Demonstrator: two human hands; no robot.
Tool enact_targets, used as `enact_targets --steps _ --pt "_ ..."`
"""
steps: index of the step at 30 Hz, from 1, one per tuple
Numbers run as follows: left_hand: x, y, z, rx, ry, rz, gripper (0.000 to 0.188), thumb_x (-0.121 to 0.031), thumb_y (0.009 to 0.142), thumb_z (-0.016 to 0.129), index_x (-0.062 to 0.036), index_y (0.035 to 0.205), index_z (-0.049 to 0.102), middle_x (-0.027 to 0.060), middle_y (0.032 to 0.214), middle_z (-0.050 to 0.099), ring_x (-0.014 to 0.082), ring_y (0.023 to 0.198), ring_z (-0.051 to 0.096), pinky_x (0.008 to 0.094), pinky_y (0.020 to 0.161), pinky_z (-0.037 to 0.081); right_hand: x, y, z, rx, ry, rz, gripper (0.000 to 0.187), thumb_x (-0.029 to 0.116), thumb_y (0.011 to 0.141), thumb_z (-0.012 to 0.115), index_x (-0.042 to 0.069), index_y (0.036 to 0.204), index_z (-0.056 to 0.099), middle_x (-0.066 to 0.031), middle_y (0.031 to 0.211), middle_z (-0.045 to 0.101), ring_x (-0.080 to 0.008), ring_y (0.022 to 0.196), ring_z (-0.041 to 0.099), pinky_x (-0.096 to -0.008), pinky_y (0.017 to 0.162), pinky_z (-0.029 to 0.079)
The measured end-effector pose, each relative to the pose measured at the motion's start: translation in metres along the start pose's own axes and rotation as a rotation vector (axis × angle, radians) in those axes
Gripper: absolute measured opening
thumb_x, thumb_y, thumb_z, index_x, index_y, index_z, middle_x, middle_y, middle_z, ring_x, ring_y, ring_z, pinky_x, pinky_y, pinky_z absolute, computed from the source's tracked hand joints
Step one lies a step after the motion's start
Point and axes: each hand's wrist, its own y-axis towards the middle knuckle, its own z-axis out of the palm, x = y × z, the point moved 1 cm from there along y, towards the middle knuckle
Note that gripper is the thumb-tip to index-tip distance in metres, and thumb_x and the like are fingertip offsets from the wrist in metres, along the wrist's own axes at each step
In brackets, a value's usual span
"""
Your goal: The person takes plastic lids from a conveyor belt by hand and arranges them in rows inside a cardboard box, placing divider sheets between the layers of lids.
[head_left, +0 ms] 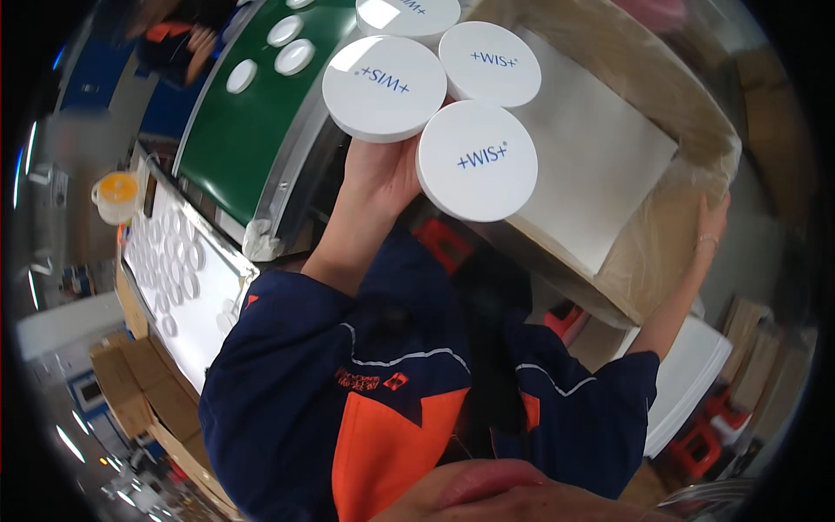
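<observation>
My left hand (383, 170) holds several white round lids (477, 165) bunched together, blue print on their flat tops, over the left edge of a big cardboard box (639, 287). Its fingers are mostly hidden beneath the lids. A clear plastic liner (696, 196) covers the box's inner walls, and a pale sheet (600, 148) lies inside. At the box's right wall, my right hand (711, 219) grips the rim and the liner; part of its fingers is out of sight.
Loose white lids (296, 56) lie on a green conveyor belt (226, 122) at upper left. More discs (170, 261) cover a bright white table at left, near a yellow-topped container (116, 196). Another person's hand (202, 42) shows beyond the belt. Open cartons (143, 383) stand at lower left.
</observation>
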Motion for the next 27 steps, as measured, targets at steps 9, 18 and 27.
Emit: enact_targets --steps 9,18,27 --pt "0.169 0.132 -0.191 0.218 1.721 -0.363 0.032 0.006 0.077 0.051 -0.0089 0.105 0.051 0.0101 0.095 0.050 0.0200 0.089 0.055 0.0336 0.073 0.047 0.050 -0.020 -0.013 0.000 -0.085 0.096 0.052 0.035 0.081 0.058 0.015 0.125 0.042 -0.0175 0.111 0.060 -0.0371 0.102 0.057 -0.0453 0.086 0.045" --pt "0.214 0.097 -0.298 0.587 2.444 -0.707 0.044 0.001 0.076 0.051 -0.0141 0.116 0.043 0.0187 0.114 0.044 0.0401 0.105 0.047 0.0459 0.085 0.045 0.064 -0.028 -0.021 0.023 -0.056 0.174 0.052 0.035 0.081 0.058 0.012 0.125 0.044 -0.0131 0.112 0.061 -0.0343 0.102 0.058 -0.0430 0.085 0.045" --pt "0.212 0.126 -0.298 0.628 2.703 -0.805 0.038 -0.029 0.087 0.048 -0.0065 0.117 0.049 0.0231 0.100 0.059 0.0385 0.095 0.058 0.0487 0.080 0.046 0.043 -0.021 -0.017 -0.017 -0.009 0.133 0.054 0.037 0.079 0.059 0.011 0.125 0.046 -0.0114 0.112 0.061 -0.0316 0.103 0.058 -0.0406 0.086 0.045"
